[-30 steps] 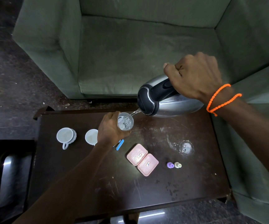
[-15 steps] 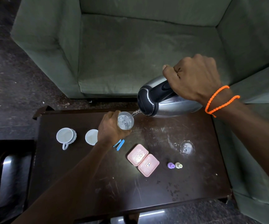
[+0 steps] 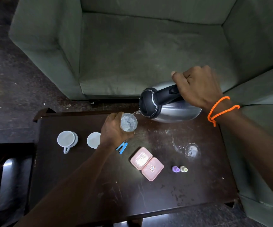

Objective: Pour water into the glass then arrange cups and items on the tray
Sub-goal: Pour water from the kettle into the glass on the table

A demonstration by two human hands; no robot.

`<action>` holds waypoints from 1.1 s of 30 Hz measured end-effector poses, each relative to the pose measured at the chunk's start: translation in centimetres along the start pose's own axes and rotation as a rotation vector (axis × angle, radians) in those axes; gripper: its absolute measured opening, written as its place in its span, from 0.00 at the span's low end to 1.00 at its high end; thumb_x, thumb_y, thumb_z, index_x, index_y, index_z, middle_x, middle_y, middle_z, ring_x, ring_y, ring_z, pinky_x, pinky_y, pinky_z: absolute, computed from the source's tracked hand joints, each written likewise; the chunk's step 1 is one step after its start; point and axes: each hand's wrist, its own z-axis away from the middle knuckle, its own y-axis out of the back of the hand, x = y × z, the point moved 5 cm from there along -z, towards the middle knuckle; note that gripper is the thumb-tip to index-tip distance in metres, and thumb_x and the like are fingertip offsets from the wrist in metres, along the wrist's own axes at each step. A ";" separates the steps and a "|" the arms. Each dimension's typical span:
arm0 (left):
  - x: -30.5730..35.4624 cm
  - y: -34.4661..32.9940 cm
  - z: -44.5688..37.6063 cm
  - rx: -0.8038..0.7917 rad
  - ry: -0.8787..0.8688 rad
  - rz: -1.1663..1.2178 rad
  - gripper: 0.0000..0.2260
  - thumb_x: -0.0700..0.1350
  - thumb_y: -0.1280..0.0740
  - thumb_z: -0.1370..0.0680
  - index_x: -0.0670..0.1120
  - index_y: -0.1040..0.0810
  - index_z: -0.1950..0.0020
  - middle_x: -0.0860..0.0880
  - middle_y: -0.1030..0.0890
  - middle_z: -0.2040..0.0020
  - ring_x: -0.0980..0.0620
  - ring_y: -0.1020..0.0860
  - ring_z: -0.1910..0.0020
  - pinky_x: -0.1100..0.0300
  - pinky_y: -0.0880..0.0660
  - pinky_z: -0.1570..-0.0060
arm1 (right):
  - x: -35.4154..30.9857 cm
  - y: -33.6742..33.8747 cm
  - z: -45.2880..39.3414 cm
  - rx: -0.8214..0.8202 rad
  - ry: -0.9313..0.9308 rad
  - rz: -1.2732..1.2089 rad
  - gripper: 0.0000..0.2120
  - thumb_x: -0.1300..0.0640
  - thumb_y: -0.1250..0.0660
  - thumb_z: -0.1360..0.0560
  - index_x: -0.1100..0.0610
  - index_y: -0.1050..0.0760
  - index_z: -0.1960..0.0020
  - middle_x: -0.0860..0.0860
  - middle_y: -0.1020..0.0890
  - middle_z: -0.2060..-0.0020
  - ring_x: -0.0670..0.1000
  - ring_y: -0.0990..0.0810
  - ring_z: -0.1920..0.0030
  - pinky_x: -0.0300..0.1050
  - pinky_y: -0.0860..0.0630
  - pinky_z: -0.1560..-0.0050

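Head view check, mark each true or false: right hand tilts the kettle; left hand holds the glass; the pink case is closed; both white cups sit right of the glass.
1. The right hand tilts the kettle: true.
2. The left hand holds the glass: true.
3. The pink case is closed: false, it lies open.
4. Both white cups sit right of the glass: false, they sit on its left.

Silver-and-black kettle (image 3: 168,107), white cups (image 3: 67,140), pink dotted case (image 3: 147,163), green sofa (image 3: 148,46).
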 end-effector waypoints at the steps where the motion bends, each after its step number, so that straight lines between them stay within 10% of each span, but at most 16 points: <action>1: 0.0 0.0 -0.1 0.000 -0.002 0.000 0.37 0.58 0.17 0.41 0.48 0.23 0.36 0.48 0.21 0.45 0.46 0.23 0.45 0.51 0.22 0.49 | 0.5 -0.5 0.1 -0.007 -0.029 -0.021 0.30 0.45 0.40 0.21 0.63 0.40 0.75 0.59 0.37 0.79 0.64 0.32 0.72 0.50 0.37 0.69; 21: -0.8 -2.2 0.4 0.017 0.019 0.092 0.38 0.53 0.15 0.40 0.44 0.22 0.34 0.44 0.21 0.40 0.43 0.23 0.40 0.46 0.23 0.41 | 8.4 -6.4 3.6 0.061 -0.340 -0.577 0.32 0.45 0.36 0.27 0.75 0.31 0.69 0.67 0.33 0.79 0.52 0.34 0.75 0.60 0.32 0.73; 33: -1.3 0.9 1.9 0.061 0.041 0.140 0.47 0.60 0.16 0.40 0.47 0.27 0.25 0.47 0.22 0.35 0.48 0.24 0.34 0.52 0.25 0.32 | 6.4 -5.5 3.8 0.164 -0.500 -1.039 0.20 0.45 0.36 0.33 0.57 0.30 0.77 0.52 0.32 0.82 0.54 0.35 0.82 0.45 0.39 0.77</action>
